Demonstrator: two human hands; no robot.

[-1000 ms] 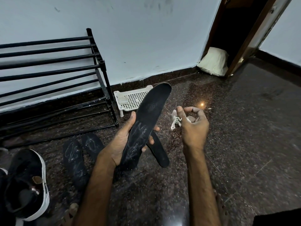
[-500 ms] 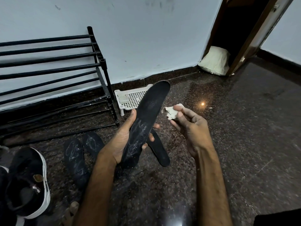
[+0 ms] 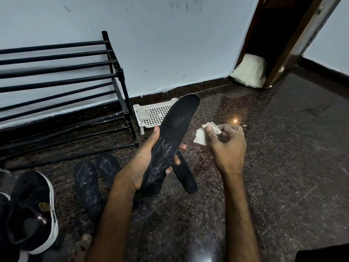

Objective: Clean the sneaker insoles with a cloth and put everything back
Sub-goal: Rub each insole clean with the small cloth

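Observation:
My left hand [image 3: 143,163] grips a long black insole [image 3: 175,129] by its heel half, toe end pointing up and away; pale scuff marks show on its lower part. To its right, my right hand [image 3: 228,146] pinches a small crumpled white cloth [image 3: 203,134], held apart from the insole. Another black insole [image 3: 186,176] lies on the floor behind the held one. Two more dusty insoles [image 3: 88,184] [image 3: 108,167] lie flat to the left. A black sneaker with a white sole [image 3: 32,212] stands at the lower left.
A black metal shoe rack [image 3: 62,87] stands against the wall on the left. A small white perforated plastic tray [image 3: 154,115] sits by the rack's foot. A pale stuffed bag [image 3: 249,72] leans by the open wooden door [image 3: 294,40]. Dark polished stone floor [image 3: 283,167] spreads to the right.
My right hand turned with the cloth, swinging toward the insole and back out to the right, the cloth now hanging from thumb and fingers. The left hand kept the insole still.

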